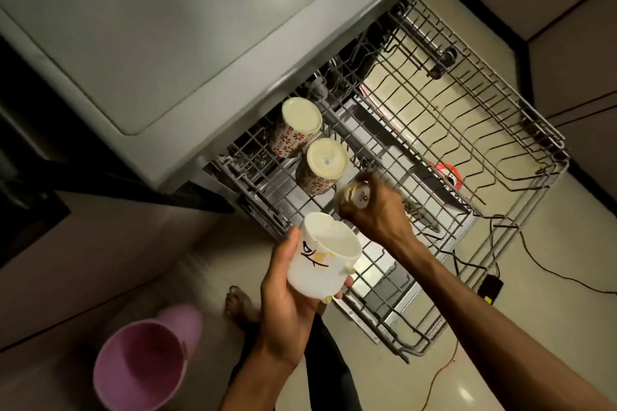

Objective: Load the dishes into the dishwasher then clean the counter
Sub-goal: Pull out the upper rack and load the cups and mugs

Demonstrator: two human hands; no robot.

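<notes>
From the head camera, looking steeply down, the left hand (287, 290) grips a white mug (322, 259) with its fingers curled round the far side and the thumb along the near wall; the mouth tilts up and away from the palm, likely held in reserve while the other hand works. A dark bird-on-a-branch drawing with a yellow patch sits just beside the thumb, and no words show on it. The right hand (374, 210) reaches over the pulled-out dishwasher rack (521, 150), fingers closed round a small brownish cup (355, 198) held base-up, apparently to set it mouth-down on the wires so that water drains. A round dark mark shows on the cup base between the fingertips, too blurred to read. Just beyond those fingertips stand two floral tumblers: the nearer floral tumbler (322, 165), almost touching the cup, and the farther floral tumbler (295, 127), both inverted and leaning on the tines in a row, which the cup looks meant to continue. The nearer one carries a small barcode sticker on its pale base, its print illegible. Right of the right hand's knuckles, under the rack wires, lies a red-and-white object (449, 172) I cannot identify. Below the left wrist a pink bucket (143, 367) stands on the floor, and a black cable (547, 264) trails past the rack's corner. The counter is not in view.
</notes>
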